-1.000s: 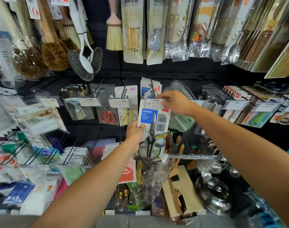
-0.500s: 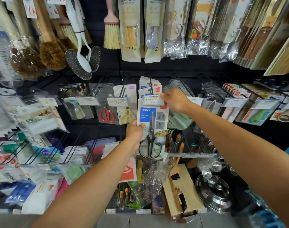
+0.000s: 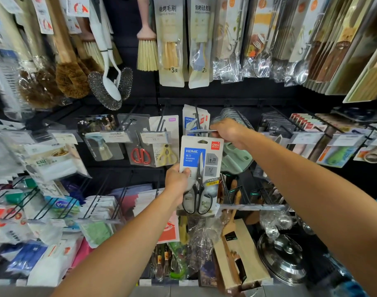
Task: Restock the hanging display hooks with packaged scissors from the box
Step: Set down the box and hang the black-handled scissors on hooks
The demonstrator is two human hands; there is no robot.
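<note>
My left hand [image 3: 177, 182] grips the left edge of a packaged pair of scissors [image 3: 201, 168], a grey card with a blue HOME label and black-handled scissors. The pack is upright, its hang hole just under the tip of a display hook [image 3: 197, 121]. My right hand [image 3: 227, 131] pinches the clear price tag holder [image 3: 199, 131] at that hook's front end and holds it tipped up flat. Behind it, more of the same scissor packs [image 3: 190, 118] hang on the hook. The box is not in view.
Red-handled scissors [image 3: 140, 155] and yellow shears [image 3: 167, 154] hang on hooks to the left. A green item [image 3: 236, 160] hangs to the right. Brushes and cutlery packs hang on the row above. Wooden spatulas [image 3: 236, 239] and a steel lid [image 3: 284, 256] sit below.
My right hand has tipped the price tag holder up, off the front of the pack. The top of the pack with its hang hole now shows below the hook tip.
</note>
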